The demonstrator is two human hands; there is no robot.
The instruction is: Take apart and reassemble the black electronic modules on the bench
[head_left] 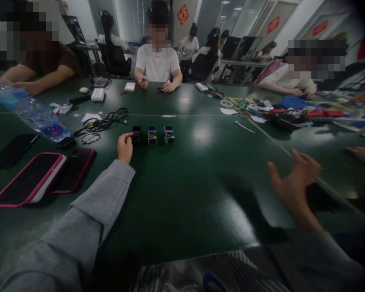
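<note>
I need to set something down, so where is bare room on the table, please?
Bare: the table between the left sleeve and the right hand; also between the gadgets and the wrench. Crowded: the left, with phones and bottle; far right, with heaped clutter.

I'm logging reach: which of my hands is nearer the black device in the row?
Left. The left hand is at the left side of the black device, touching or nearly so; the right hand is far off to its right.

Head cam, wearer's POV, looks fwd & down over green tbl (200, 174), near side close
</note>
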